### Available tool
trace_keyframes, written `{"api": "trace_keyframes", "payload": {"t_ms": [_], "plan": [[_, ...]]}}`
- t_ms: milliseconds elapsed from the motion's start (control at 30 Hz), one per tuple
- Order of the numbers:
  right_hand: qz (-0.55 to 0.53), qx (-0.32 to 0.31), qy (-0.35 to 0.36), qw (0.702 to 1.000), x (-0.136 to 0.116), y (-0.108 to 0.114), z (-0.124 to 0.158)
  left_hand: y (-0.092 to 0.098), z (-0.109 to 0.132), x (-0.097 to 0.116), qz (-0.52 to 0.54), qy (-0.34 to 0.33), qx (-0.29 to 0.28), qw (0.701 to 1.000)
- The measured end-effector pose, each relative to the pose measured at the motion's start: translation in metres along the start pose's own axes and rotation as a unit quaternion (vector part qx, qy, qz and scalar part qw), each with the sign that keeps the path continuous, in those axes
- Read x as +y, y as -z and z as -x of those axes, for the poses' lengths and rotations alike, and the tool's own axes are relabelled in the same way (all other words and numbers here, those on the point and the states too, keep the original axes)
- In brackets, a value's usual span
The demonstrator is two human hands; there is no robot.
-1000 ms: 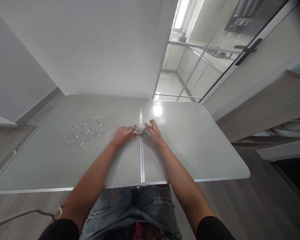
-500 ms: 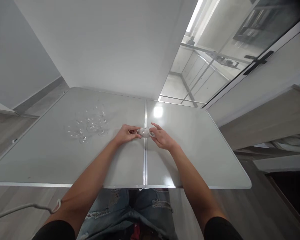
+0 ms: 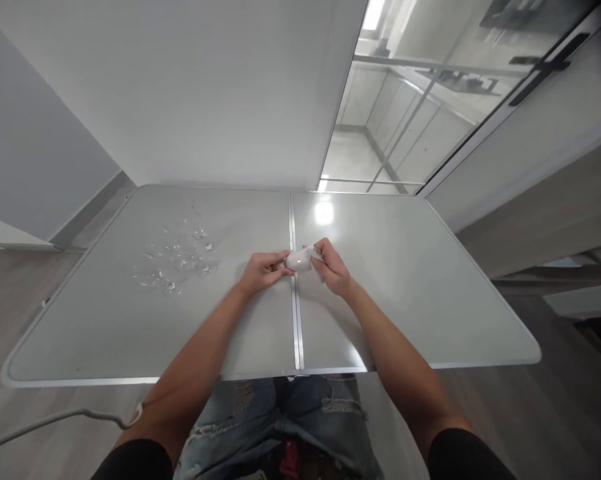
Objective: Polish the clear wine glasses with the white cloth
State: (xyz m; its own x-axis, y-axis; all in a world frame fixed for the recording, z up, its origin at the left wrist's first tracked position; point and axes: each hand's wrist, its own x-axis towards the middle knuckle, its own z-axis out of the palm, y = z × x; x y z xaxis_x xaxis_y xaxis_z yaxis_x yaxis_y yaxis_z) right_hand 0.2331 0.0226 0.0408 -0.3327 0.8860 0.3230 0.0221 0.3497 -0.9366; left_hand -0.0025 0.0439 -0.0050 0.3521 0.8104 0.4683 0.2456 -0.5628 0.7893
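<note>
Wiping seems midway, left hand (image 3: 261,272) grasping one glass (image 3: 296,261), right hand (image 3: 331,268) a cloth (image 3: 312,252), other glasses' (image 3: 181,260) progress unclear.

A gridded glass door (image 3: 400,127) stands beside a white wall (image 3: 205,93).

Left hand (image 3: 266,272) holding glass (image 3: 297,261), right hand (image 3: 333,269) gripping white cloth (image 3: 313,253)
</note>
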Motion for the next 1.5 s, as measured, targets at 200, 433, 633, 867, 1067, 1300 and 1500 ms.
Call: {"api": "trace_keyframes", "payload": {"t_ms": [200, 433, 633, 867, 1067, 1300, 1500], "plan": [[0.136, -0.196, 0.165, 0.957, -0.009, -0.006, 0.000, 0.026, 0.002, 0.001, 0.151, 0.101, -0.112, 0.977], [-0.150, 0.085, -0.169, 0.970, 0.004, -0.019, -0.009, 0.013, 0.002, -0.001, -0.192, -0.056, 0.035, 0.979], [-0.139, 0.112, -0.183, 0.967, 0.005, -0.021, -0.003, 0.011, 0.003, 0.003, 0.010, 0.073, -0.030, 0.997], [0.163, -0.201, 0.244, 0.935, -0.009, -0.022, 0.005, 0.035, 0.004, 0.000, 0.262, 0.211, -0.234, 0.912], [0.009, 0.033, 0.000, 0.999, -0.002, -0.020, -0.002, 0.012, 0.005, 0.005, -0.073, 0.013, 0.043, 0.996], [-0.227, 0.162, -0.291, 0.915, 0.004, -0.016, -0.008, -0.001, 0.000, 0.010, -0.209, -0.040, -0.015, 0.977], [-0.055, 0.018, -0.035, 0.998, -0.010, -0.012, 0.001, 0.007, -0.001, 0.020, 0.172, 0.220, -0.103, 0.955]]}}
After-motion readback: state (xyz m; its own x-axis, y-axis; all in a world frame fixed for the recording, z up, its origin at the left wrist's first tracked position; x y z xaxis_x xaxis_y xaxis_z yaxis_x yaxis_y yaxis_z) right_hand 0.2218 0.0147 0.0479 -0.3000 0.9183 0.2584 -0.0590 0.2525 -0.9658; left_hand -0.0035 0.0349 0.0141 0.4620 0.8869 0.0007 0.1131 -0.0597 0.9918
